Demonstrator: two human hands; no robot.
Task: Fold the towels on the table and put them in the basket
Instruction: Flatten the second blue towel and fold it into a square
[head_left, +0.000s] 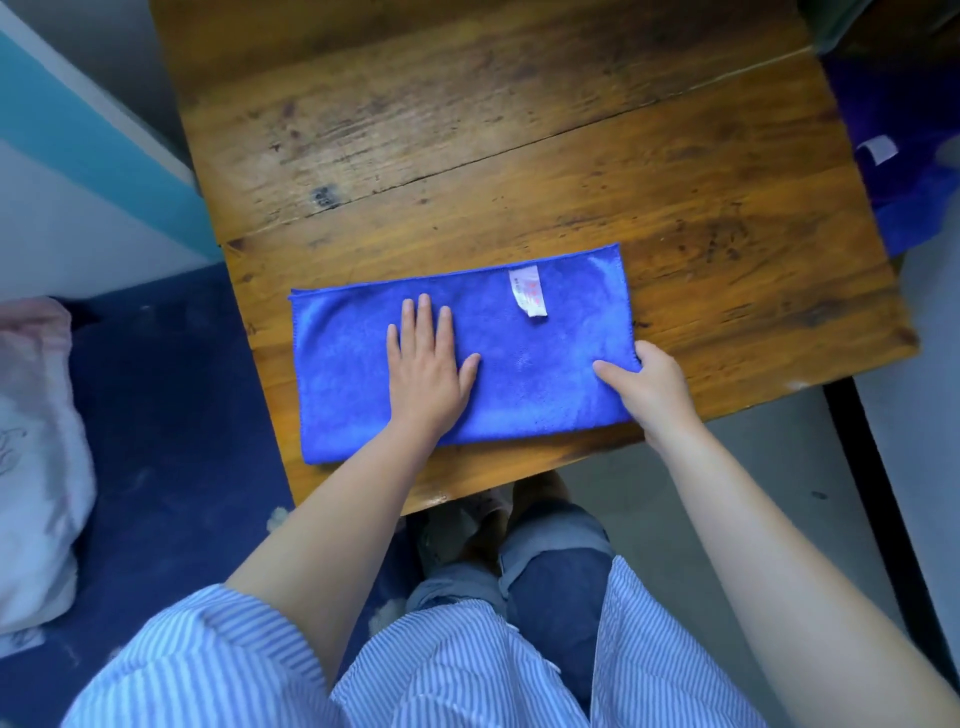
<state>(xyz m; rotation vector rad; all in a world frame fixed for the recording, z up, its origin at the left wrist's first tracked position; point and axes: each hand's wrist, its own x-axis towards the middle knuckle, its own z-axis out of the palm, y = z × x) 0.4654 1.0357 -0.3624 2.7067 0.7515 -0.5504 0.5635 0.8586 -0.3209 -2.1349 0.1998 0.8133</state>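
I watch a blue towel (462, 358) lie as a long folded band near the front edge of the wooden tabletop (519, 156), its white tag (530, 291) facing up toward the right end. My left hand (428, 358) rests flat on the cloth just left of its middle, fingers straight and released — as I judge it, an anchor so the band cannot slide and a mark for the coming crease. My right hand (649, 384) pinches the towel's right end at its near corner, thumb on top, fingers tucked out of sight beneath — a grasp placed, I think, to lift that end and carry it leftward over the flat palm. More blue fabric (893, 156) sits off the tabletop's right edge; whether it lies in the basket I cannot tell.
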